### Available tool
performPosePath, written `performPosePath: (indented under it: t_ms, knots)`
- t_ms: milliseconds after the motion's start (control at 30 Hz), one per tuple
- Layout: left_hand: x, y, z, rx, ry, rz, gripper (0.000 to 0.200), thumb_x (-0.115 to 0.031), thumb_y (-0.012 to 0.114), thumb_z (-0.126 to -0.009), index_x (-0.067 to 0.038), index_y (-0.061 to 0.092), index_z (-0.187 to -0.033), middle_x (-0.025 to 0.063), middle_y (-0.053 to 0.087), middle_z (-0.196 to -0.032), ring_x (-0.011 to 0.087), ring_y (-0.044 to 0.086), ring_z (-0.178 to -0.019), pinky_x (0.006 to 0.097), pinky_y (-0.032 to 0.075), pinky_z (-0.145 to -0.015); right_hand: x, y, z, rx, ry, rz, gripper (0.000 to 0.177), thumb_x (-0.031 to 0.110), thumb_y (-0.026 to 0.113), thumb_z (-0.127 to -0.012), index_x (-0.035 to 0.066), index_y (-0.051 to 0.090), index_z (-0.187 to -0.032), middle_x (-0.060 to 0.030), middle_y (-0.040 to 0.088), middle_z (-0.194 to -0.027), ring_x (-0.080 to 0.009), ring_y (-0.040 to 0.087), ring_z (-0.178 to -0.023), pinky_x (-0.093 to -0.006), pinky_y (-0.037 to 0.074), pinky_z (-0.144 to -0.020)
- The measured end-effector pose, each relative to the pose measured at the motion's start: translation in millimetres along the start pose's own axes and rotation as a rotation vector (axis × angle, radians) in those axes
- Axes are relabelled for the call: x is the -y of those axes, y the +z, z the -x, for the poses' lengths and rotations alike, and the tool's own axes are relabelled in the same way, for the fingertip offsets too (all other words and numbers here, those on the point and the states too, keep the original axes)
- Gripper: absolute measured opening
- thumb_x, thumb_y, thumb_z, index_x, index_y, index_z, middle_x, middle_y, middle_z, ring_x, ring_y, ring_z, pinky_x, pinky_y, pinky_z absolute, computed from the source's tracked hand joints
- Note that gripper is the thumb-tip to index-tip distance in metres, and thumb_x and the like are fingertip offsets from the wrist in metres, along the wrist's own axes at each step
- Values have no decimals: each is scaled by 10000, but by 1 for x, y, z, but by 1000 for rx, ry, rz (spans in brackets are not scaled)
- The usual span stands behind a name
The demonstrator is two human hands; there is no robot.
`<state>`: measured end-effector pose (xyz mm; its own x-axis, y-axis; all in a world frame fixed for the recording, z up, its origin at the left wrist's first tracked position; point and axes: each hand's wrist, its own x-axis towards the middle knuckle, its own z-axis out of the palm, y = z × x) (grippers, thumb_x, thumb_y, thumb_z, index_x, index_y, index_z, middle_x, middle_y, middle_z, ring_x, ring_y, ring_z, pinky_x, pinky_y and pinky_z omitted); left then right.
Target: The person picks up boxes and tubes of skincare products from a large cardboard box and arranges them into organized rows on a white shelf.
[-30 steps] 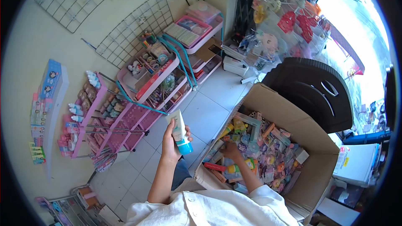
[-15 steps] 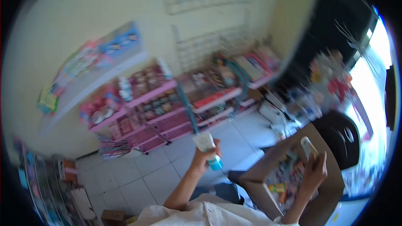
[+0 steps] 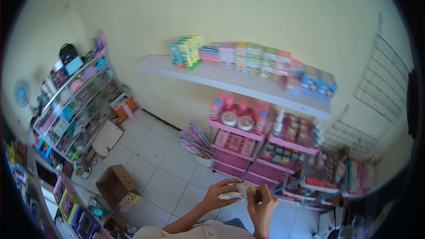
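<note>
In front of my body my two hands have come close together. My left hand [image 3: 217, 195] is wrapped round a white squeeze tube [image 3: 229, 195], whose pale flat end sticks out under the fingers. The fingers of my right hand [image 3: 264, 204] pinch a small pale yellowish tube [image 3: 246, 188] right beside it. The tubes overlap in this view, and the fingers hide most of their surfaces.
Ahead is a wall shelf [image 3: 212, 77] with a row of colourful boxes. Pink tiered racks [image 3: 234, 136] of bottles and jars stand below it. On the tiled floor at left lies an open cardboard box [image 3: 116, 185], near a loaded shelving unit [image 3: 75, 110].
The view has turned left, away from the carton of small goods and the chair. My hands, earlier apart with a tube each, have come together, bringing the tubes side by side.
</note>
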<state>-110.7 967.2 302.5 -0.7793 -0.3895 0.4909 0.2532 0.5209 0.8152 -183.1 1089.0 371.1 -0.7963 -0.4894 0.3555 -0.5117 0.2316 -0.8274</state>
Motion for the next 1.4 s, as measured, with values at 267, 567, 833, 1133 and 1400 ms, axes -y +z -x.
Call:
performPosePath:
  t_ms: [267,567,833,1133,1400]
  knots:
    - [48,-82,-4,-525,153,-549,205,-196,673,-538,-77,588,-682,92,615,-887,165,561,-578,245,417,-513,33,102,-64,298,-205,-150,228,91,623,-696,20,430,-596,-53,471,-453,-92,456,-388,-213,354,-396]
    - [115,-165,-91,-627,32,-312,217,-106,724,-534,-35,586,-687,144,611,-833,184,595,-629,237,445,-529,43,208,-176,550,-251,-441,302,172,708,-626,15,517,-799,-55,528,-615,-97,490,-491,-210,378,-439]
    - [159,-205,-146,-655,-29,235,162,-39,693,-613,18,580,-715,135,608,-864,176,582,-816,268,472,-675,30,291,-258,724,-547,-384,441,177,730,-596,19,518,-950,-108,522,-857,-174,546,-676,-269,451,-524]
    - [251,-255,-192,-564,-2,581,326,-197,650,-712,17,488,-898,168,588,-763,233,591,-666,295,485,-541,17,335,-296,526,-255,-291,285,155,724,-590,38,565,-795,-22,579,-637,-101,538,-542,-203,406,-480]
    - [286,-365,-303,-926,269,367,369,-437,346,-844,-80,271,-791,89,404,-689,163,483,-488,267,429,-399,49,380,-317,352,-102,-236,285,111,716,-579,12,568,-801,-54,598,-686,-106,571,-625,-221,439,-547]
